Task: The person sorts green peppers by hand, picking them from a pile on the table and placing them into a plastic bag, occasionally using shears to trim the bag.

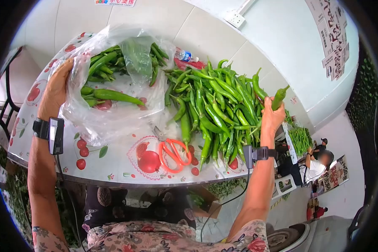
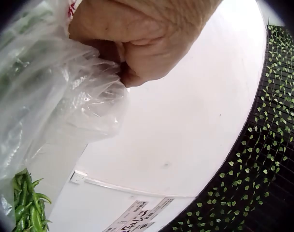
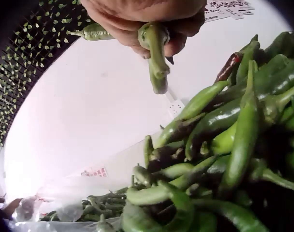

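Your left hand [image 1: 59, 84] is pinching the edge of a clear plastic bag [image 1: 86, 119], its fingers curling and the film bunching between thumb and finger in the left wrist view. The bag is lying on its side on a fruit-printed tablecloth [image 1: 113, 168], its mouth facing you, and bagged peppers [image 1: 117, 96] are resting inside. Your right hand [image 1: 273, 117] is closing its fingers around at least two peppers: a green pepper [image 1: 280, 98] is sticking out past the thumb side with its stem pointing away, and a second pepper [image 3: 157, 58] is showing its stem end to the right wrist camera. Both are hanging above the right edge of a large loose pile [image 1: 222, 105], which is spreading over the cloth just beside the bag. Orange-handled scissors [image 1: 174, 156] are lying near the table's front edge, between the bag and the pile. A bottle [image 1: 187, 55] is lying behind, next to a red bag [image 1: 185, 64]. Well apart, at far right, a person in a white top [image 1: 313, 171] is sitting near another heap of peppers [image 1: 300, 142].
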The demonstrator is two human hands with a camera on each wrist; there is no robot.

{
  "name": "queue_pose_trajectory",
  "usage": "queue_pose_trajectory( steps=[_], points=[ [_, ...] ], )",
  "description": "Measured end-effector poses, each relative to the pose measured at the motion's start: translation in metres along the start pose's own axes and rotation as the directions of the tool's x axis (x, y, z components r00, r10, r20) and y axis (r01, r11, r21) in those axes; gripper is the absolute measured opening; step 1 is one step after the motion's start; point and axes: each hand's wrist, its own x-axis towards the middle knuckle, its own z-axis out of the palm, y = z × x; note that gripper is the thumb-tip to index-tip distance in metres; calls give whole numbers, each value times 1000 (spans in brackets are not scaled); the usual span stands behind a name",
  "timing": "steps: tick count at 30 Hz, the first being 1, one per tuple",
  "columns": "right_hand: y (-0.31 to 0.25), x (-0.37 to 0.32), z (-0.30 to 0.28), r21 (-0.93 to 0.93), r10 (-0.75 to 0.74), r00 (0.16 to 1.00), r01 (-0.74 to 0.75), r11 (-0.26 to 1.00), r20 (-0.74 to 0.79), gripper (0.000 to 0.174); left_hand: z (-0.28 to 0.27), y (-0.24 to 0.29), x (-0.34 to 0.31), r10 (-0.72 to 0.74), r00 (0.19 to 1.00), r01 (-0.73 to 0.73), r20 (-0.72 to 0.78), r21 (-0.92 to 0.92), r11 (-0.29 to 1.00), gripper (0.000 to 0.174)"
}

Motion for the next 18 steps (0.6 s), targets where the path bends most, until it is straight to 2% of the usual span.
queue_pose_trajectory(
  steps=[3,6,7,10,11,14,18],
  points=[
    [5,17,7,-225,22,1000,-23,974,-7,32,1,0,1,-6,1000,6,-12,-1,1000,28],
    [-4,25,16,-372,45,976,39,927,214,37,2,0,2,-13,1000,13,-24,-7,1000,29],
    [16,30,23,-385,-2,958,116,915,285,36,1,0,2,-13,1000,13,-28,-10,1000,30],
    [30,27,29,-351,-56,910,214,911,410,37,0,1,2,-13,999,12,-40,-12,1000,30],
    [16,24,24,-358,48,897,126,925,439,44,0,1,1,-13,999,12,-45,-13,1000,31],
    [15,18,19,-313,107,902,33,949,419,45,-1,1,2,-19,998,18,-62,-21,1000,32],
    [23,15,7,-314,87,928,35,949,363,41,-1,2,2,-17,997,16,-82,-23,1000,34]
  ],
)
